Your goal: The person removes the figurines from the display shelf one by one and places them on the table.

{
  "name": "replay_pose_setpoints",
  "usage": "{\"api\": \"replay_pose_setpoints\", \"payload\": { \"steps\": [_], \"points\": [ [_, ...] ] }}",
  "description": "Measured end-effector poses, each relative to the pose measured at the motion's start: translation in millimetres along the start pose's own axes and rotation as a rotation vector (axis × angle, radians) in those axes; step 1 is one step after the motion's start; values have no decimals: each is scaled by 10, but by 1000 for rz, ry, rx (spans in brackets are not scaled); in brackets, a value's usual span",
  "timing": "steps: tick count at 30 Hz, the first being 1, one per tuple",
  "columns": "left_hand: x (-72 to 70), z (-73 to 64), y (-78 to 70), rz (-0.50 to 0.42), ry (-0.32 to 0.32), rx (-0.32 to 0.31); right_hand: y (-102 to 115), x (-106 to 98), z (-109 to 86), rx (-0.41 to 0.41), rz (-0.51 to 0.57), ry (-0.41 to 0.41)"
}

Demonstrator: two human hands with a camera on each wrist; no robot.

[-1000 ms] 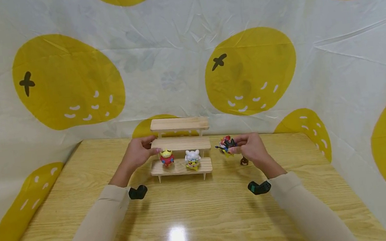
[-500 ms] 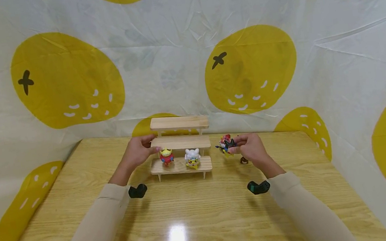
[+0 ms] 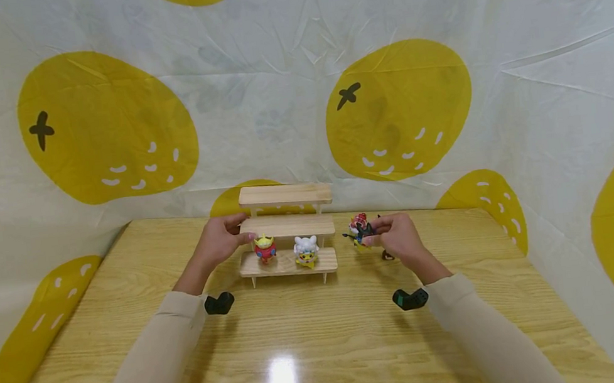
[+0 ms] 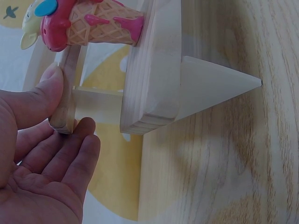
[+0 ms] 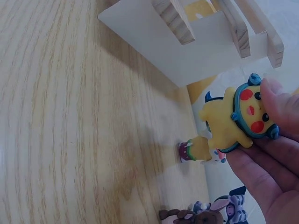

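Observation:
A three-step wooden display shelf stands on the table. In the left wrist view my left hand pinches the left end of its middle step, thumb on top and fingers beneath. On the lowest step stand a red-and-yellow figurine with a waffle-cone base and a yellow figurine in a white hood. To the right of the shelf, my right hand holds a yellow Pikachu figurine in a dark blue hood between thumb and fingers, above the table. The fingers hide part of its hood.
Behind the right hand a figurine with a purple-and-green base stands on the table. Nearer are a brown figurine and a dark striped one, partly cut off by the frame. A fruit-patterned cloth hangs behind the table.
The right hand has shifted very slightly with the Pikachu figurine, covering more of the brown figurine. The left hand stays on the shelf's middle step.

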State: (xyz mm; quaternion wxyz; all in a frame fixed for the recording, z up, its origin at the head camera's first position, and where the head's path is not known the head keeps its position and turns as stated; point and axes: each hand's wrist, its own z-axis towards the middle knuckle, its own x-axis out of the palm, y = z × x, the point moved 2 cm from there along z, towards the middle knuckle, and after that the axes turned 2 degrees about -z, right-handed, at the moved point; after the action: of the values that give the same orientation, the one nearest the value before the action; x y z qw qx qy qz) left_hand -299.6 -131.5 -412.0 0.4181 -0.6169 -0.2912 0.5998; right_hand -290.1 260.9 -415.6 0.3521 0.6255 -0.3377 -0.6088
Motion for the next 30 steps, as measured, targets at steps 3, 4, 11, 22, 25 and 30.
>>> {"api": "replay_pose_setpoints", "payload": {
  "steps": [3, 4, 11, 22, 25, 30],
  "points": [
    [5, 6, 1, -3, 2, -10, -17, 8, 4, 0, -2, 3],
    [5, 7, 0, -1, 6, -9, -22, 11, 6, 2, -4, 3],
    [-3, -8, -10, -10, 10, -26, -35, 13, 18, 6, -6, 6],
    [-7, -7, -1, 9, 13, -9, -42, 34, 21, 5, -27, 11],
    [-9, -8, -3, 9, 14, -7, -48, 35, 27, 3, -26, 12],
    [-10, -6, 3, 10, 15, -11, -51, 48, 34, 4, -33, 10]
  ]
}}
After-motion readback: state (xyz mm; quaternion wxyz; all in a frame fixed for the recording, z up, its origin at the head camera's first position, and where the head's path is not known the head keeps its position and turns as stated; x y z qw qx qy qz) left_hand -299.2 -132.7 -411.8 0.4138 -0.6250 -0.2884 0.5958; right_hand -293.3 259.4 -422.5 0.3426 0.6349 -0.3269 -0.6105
